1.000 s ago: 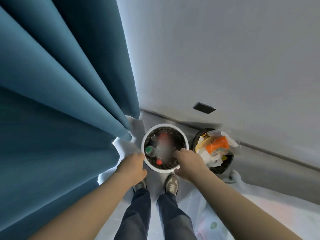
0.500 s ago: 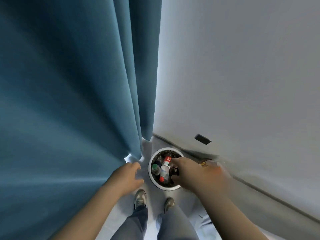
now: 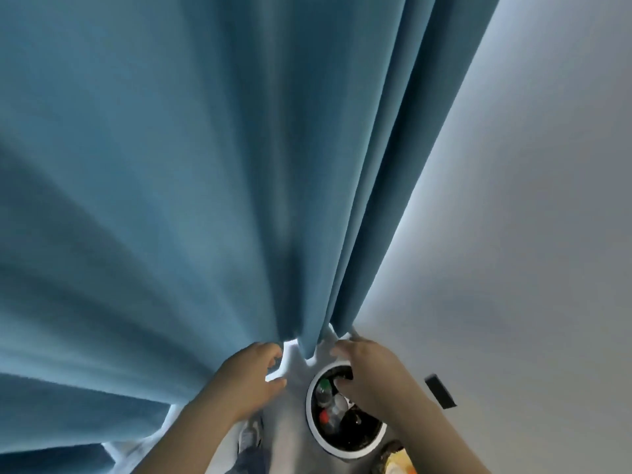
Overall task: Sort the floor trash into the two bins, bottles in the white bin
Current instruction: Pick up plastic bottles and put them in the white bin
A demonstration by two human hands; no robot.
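Left hand (image 3: 249, 381) is off the white bin (image 3: 342, 452) now, loosely curled and empty. Right hand (image 3: 367, 374) over the far rim, grip unclear. Best to lift the curtain (image 3: 205, 200) hem and check for strays.

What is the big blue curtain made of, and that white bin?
The curtain looks like thick matte cloth: it hangs in soft folds without shine. The white bin is probably plastic: its rim is smooth and even, though painted metal is possible.
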